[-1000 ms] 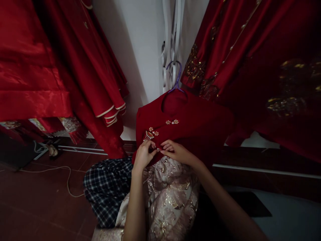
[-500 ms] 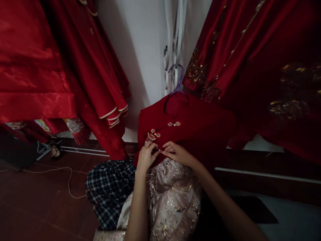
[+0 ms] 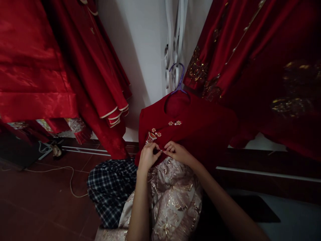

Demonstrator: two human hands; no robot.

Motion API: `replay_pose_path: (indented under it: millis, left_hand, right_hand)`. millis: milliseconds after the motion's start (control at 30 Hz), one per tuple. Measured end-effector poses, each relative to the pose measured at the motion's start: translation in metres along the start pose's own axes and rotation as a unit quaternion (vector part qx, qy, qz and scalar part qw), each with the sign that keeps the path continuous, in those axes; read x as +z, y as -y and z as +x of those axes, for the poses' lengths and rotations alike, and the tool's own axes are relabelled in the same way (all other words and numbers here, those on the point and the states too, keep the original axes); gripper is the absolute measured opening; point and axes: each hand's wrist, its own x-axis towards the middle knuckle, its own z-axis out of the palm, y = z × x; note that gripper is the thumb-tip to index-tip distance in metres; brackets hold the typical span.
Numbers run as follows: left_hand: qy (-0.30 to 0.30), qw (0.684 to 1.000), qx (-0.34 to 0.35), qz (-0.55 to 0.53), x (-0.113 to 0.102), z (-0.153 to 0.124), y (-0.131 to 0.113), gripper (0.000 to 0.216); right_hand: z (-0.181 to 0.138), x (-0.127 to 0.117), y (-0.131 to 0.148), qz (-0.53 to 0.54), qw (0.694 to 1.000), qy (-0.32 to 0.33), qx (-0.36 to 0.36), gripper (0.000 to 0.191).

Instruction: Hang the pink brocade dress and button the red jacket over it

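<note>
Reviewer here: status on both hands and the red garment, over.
Left hand: pinching a small shiny piece. Right hand: close beside it, hold unclear. Red garment: on purple hanger. Hands partly hide the piece.

Dark red tiled floor (image 3: 47,207) with a pale cable (image 3: 71,182) and, apparently, a shoe (image 3: 56,151) on it

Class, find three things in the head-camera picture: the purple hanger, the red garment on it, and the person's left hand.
Purple hanger (image 3: 180,83): head view, on the stem below its hook.
Red garment (image 3: 185,132): head view, on its front.
Left hand (image 3: 147,156): head view, on its back.
</note>
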Motion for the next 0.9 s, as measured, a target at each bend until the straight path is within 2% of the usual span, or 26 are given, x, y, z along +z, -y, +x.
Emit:
replay_pose_path:
  millis: [100, 333, 467, 667, 800, 900]
  left_hand:
    - [-0.008, 0.999, -0.011, -0.032, 0.001, 0.0, 0.0, 0.005]
    - [-0.004, 0.988, -0.046, -0.148, 0.002, -0.001, 0.002, 0.006]
    - [-0.006, 0.985, -0.051, -0.167, 0.002, -0.001, 0.004, 0.01]
    - [-0.023, 0.979, -0.049, -0.199, 0.007, 0.002, -0.002, 0.018]
    - [0.004, 0.974, -0.045, -0.223, 0.008, 0.002, -0.006, 0.02]
    - [0.003, 0.975, -0.042, -0.216, 0.002, 0.001, -0.005, 0.021]
  right_hand:
    - [0.0, -0.001, 0.003, -0.016, 1.0, -0.001, -0.011, 0.029]
    - [0.0, -0.004, 0.01, -0.022, 1.0, -0.005, -0.012, 0.024]
    - [0.0, -0.005, 0.009, -0.033, 0.999, -0.008, -0.012, 0.028]
    - [0.0, 0.0, 0.007, -0.038, 0.999, 0.003, -0.032, 0.018]
    - [0.001, 0.007, 0.006, -0.046, 0.998, -0.025, -0.03, 0.02]
    - [0.001, 0.011, 0.003, -0.061, 0.996, -0.047, -0.035, 0.021]
